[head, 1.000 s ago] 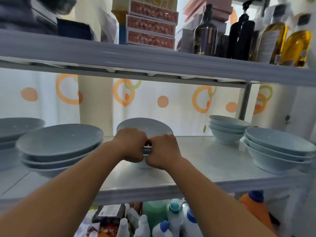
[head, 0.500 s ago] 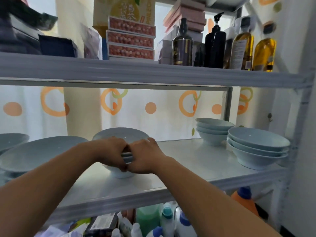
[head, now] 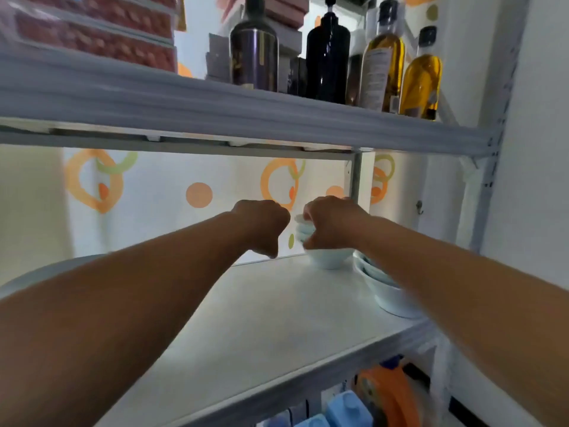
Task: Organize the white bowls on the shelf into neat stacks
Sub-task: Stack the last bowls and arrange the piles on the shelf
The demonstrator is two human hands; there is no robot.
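Note:
A stack of small white bowls (head: 329, 260) stands at the back right of the white shelf (head: 261, 318). My right hand (head: 332, 221) is curled over the stack's left rim, fingers on top and thumb underneath. My left hand (head: 261, 226) hovers just left of the stack as a closed fist with nothing visible in it. A stack of larger white bowls (head: 388, 298) sits in front of and to the right of the small one, mostly hidden by my right forearm. The rim of another wide bowl (head: 46, 272) shows at the far left behind my left arm.
The upper shelf board (head: 246, 115) hangs low over the bowls and carries oil bottles (head: 421, 78), dark bottles (head: 328, 57) and boxes. A metal upright (head: 355, 177) stands behind the small stack. Orange (head: 388, 392) and blue (head: 345, 408) detergent bottles sit below.
Both hands left the bowl stack in the middle of the shelf and moved right to the small stack at the back. The view swung right and closer.

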